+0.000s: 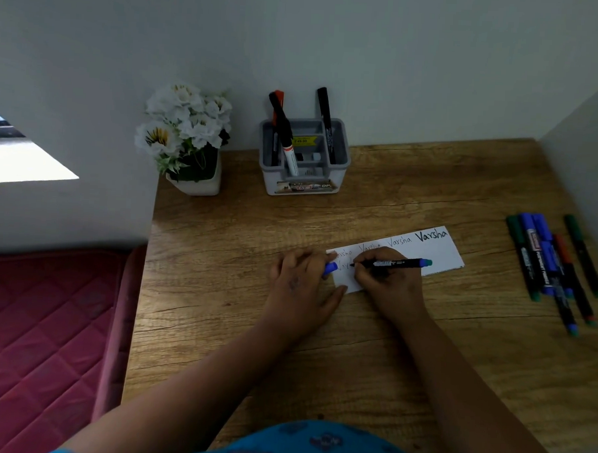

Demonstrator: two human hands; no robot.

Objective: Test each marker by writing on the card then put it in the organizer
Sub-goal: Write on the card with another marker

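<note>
Pinched in the right hand (387, 281), a slim black blue-ended marker (397, 263) writes on the white paper card (440, 254); the left hand (300, 284) steadies it, fingers curled around a blue cap (330, 268). Three markers stand beyond the grip in the grey plastic organizer (305, 158) (roughly seven lie loose (553, 261) to its right, judged untested).

A brown wooden desk (354, 348) sits in a corner of plain white walls (299, 38), with a red quilted mattress (40, 317) beside it and bright light on the left.
</note>
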